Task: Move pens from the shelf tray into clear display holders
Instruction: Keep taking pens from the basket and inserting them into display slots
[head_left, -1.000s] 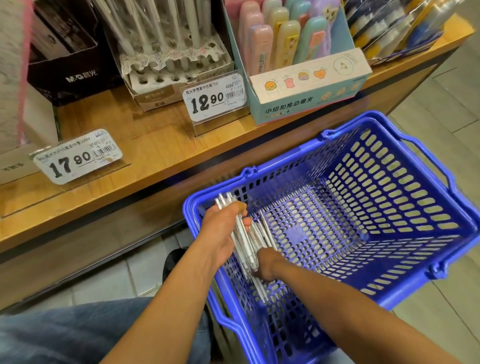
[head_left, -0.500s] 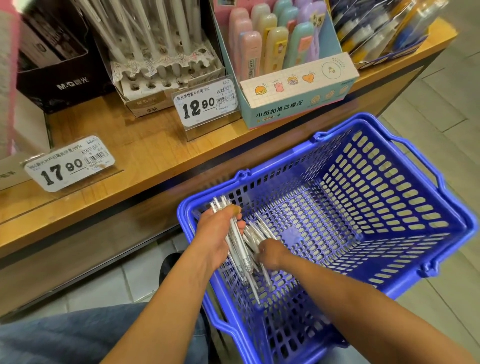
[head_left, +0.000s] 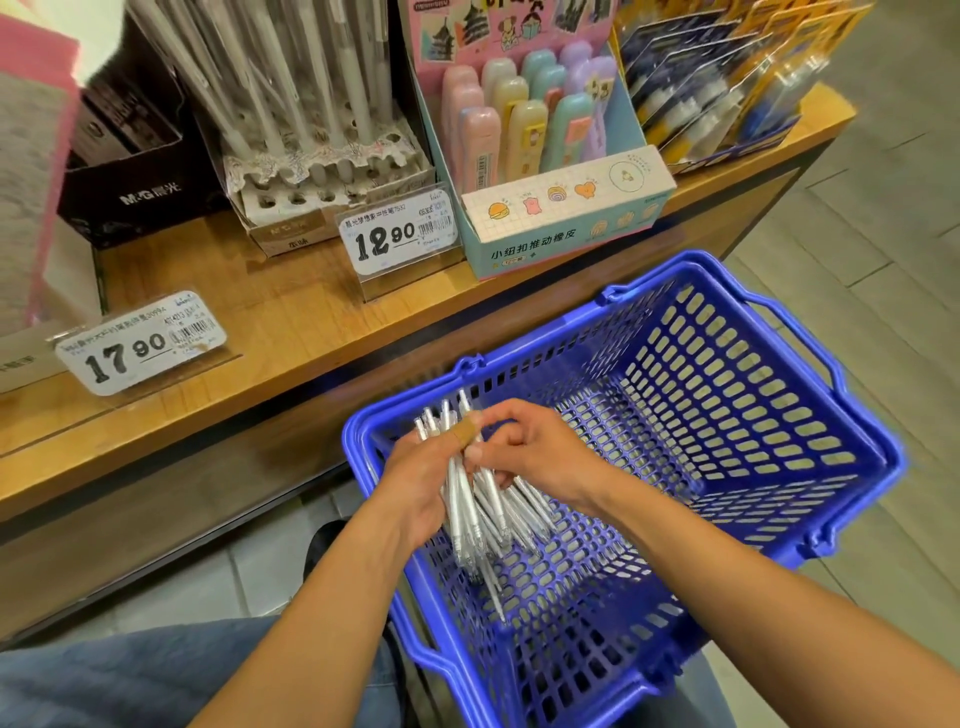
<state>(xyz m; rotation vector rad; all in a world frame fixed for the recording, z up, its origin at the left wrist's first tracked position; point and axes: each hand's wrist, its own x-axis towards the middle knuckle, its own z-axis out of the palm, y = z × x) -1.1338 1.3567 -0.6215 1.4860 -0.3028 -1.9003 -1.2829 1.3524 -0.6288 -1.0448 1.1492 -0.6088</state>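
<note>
Head view: left hand (head_left: 421, 478) grips the pens (head_left: 475, 512) over the basket (head_left: 727, 322); right hand (head_left: 530, 452) pinches their upper ends. Long axis runs toward the holder (head_left: 311, 171) up-left, nearer the left hand.

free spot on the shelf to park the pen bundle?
Bare wood between the 17.90 tag and 12.90 tag, in front of the pen holder. Back row is crowded. Blue basket's far half is also empty.
</note>
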